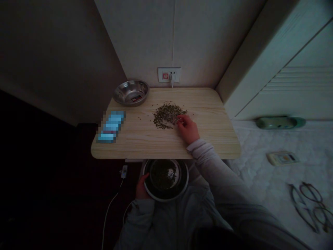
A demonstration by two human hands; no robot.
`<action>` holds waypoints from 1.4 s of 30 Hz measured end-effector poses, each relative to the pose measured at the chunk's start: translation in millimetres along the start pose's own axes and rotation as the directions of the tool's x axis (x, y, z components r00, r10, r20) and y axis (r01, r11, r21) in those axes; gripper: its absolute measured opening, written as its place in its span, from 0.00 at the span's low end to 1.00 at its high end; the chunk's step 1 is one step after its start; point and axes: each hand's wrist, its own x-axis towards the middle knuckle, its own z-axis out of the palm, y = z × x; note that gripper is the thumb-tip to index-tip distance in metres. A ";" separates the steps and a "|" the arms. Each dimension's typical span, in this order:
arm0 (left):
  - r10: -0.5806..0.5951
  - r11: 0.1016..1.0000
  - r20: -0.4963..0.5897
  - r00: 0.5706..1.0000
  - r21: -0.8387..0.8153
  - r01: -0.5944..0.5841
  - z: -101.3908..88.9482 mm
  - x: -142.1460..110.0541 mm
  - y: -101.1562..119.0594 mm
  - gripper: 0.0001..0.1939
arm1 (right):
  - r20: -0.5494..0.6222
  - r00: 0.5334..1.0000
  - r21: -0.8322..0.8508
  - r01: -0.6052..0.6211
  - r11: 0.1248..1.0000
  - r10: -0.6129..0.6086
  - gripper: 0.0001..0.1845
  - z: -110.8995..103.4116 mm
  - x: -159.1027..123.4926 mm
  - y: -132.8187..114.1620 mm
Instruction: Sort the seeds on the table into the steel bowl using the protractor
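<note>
Small dark green beans, like mung beans, lie in a loose spread pile in the middle of the wooden table. My right hand is at the pile's right edge, fingers curled and tips close together. Whatever the fingertips may hold is too small to make out. Below the table's front edge, my left hand grips the left rim of a round bowl with a pale rim. Dark beans and a bright patch show inside the bowl, which is held over my lap.
A steel bowl with a dark label stands at the table's back left. A blurred phone lies near the left edge. Behind is a wall socket. On the bed at right are a green case, a pale device and glasses.
</note>
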 end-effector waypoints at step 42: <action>0.016 0.999 0.016 1.000 -0.034 -0.015 8.2 -13.0 3.0 0.14 | 0.264 0.957 0.132 0.090 0.987 -0.122 0.14 -6.9 -34.1 -9.3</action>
